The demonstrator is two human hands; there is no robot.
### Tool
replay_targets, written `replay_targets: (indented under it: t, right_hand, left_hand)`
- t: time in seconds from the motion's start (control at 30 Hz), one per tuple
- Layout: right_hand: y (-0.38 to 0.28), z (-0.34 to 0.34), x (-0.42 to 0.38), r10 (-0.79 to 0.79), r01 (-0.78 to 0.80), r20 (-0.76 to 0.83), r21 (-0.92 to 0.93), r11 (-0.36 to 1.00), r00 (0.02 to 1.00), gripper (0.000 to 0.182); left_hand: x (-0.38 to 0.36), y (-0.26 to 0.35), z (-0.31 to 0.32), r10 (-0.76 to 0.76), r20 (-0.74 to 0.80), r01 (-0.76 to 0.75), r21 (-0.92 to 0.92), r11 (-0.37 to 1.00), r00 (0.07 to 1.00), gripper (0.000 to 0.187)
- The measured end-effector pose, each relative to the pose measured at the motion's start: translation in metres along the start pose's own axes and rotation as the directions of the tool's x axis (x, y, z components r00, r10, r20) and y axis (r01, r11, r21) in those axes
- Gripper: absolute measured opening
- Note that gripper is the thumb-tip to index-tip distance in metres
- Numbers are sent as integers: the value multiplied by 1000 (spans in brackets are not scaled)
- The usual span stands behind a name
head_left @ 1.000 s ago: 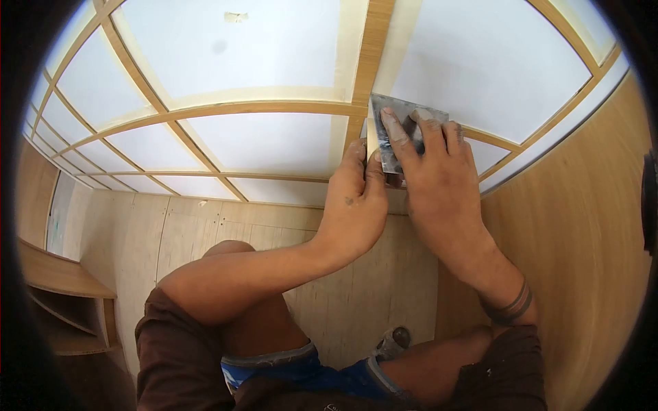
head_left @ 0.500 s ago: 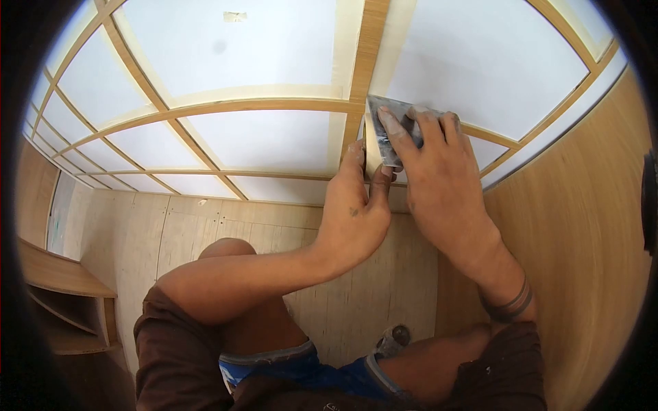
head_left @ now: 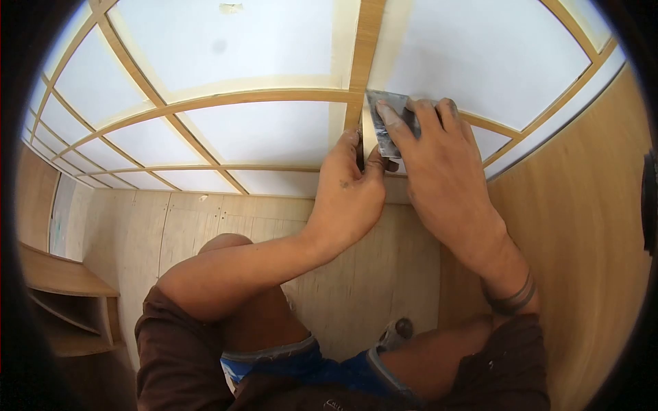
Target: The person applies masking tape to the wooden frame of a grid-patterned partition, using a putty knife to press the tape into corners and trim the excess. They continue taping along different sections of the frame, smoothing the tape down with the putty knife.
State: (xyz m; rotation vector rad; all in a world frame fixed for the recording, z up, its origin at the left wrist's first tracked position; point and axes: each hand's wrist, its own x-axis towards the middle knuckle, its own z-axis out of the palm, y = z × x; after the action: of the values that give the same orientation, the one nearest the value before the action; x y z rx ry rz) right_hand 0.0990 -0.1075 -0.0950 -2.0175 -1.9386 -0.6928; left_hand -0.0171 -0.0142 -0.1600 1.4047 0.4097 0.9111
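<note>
My right hand (head_left: 439,154) presses a flat grey metal scraper blade (head_left: 385,96), scuffed and smeared, against the panelled wall beside an upright wood strip. Its fingers are bent over the blade's face. Close on the left, my left hand (head_left: 349,181) grips a cream roll of masking tape (head_left: 369,140) between thumb and fingers, next to the blade's left edge. Much of the roll is hidden by the fingers. Around both hands run wood strips (head_left: 365,48) framing white panels (head_left: 274,130), several edged with cream tape (head_left: 340,48).
Pale board flooring (head_left: 356,288) lies below my hands, between my bent legs. A wood-faced panel (head_left: 562,253) stands close on the right. Open wooden shelving (head_left: 68,281) is at the lower left. A scrap of tape (head_left: 231,8) sticks to the upper panel.
Both hands have shifted slightly up the wall, with the scraper and tape still held. The view has moved a little.
</note>
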Motion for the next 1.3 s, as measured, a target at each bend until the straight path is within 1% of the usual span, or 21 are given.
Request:
replay_targets:
  t: [0.03,0.1,0.13,0.2,0.23,0.3,0.4,0.43,0.47,0.5,0.6,0.67,0.7,0.77,0.8,0.87,0.93,1.0,1.07,1.17,1.3]
  right_hand:
    - [0,1,-1,-10,10,-11,-26,1000,1000,63]
    - [0,0,-1,-20,19,-22,-53,998,1000,61]
    - [0,-1,0,-11,11,-13,-28,1000,1000,61]
    - [1,-3,1,-2,2,-3,-4,1000,1000,60]
    - [1,-3,2,3,-3,-7,0,1000,1000,61]
    - [2,-3,4,8,-8,-11,4,1000,1000,61]
    - [5,-6,7,10,-11,-35,-24,1000,999,58]
    - [7,-6,8,2,-4,-48,-41,999,999,52]
    - [8,-6,10,-7,3,-62,-59,998,998,47]
    - [9,-8,12,-7,4,-61,-58,998,998,47]
    - [13,-12,17,5,-8,-64,-48,999,998,46]
    - [17,-11,23,18,-21,-110,-25,999,994,41]
    - [18,-12,27,17,-20,-109,-25,999,994,41]
    - [22,-14,35,49,-51,-162,-11,999,986,40]
    - [26,-13,40,49,-51,-162,-10,999,986,40]
    - [33,-13,46,65,-60,-272,27,998,960,39]
    - [31,-15,47,62,-64,-252,1,998,966,41]
    - [27,-17,46,55,-62,-230,-24,998,972,43]
    - [21,-18,42,92,-96,-153,-21,995,984,49]
    - [21,-19,40,66,-70,-128,-23,997,990,52]
    - [18,-17,41,62,-68,-107,-53,996,992,50]
  left_hand:
    - [-3,1,0,-4,3,4,0,1000,1000,29]
    - [-10,4,1,-20,25,16,156,988,999,27]
    - [-10,4,2,-22,26,18,155,988,999,27]
    - [-9,5,5,26,30,-28,77,997,999,25]
    - [-10,7,5,26,31,-28,78,997,999,25]
    - [-11,13,6,-21,39,18,85,996,999,24]
    - [-11,14,6,-23,44,18,96,995,999,26]
    - [-11,13,7,-24,43,19,96,995,999,26]
    - [-11,12,8,23,25,-25,91,996,999,23]
    - [-11,12,9,69,6,-69,88,994,998,21]
    - [-10,14,8,39,34,-42,107,993,999,25]
    - [-9,14,9,33,35,-35,81,996,999,24]
    - [-10,13,10,26,35,-28,56,998,999,24]
    - [-9,7,10,25,23,-27,63,998,999,23]
    - [-8,7,11,26,13,-27,72,997,1000,21]
    - [-9,9,13,-1,7,0,68,998,1000,21]
    - [-9,10,13,-26,2,25,64,998,1000,20]
    - [-9,11,12,15,14,-16,55,998,1000,21]
    - [-9,12,10,14,18,-14,50,999,1000,22]
    - [-8,12,8,18,24,-19,38,999,1000,22]
    - [-7,8,8,26,26,-26,15,1000,999,20]
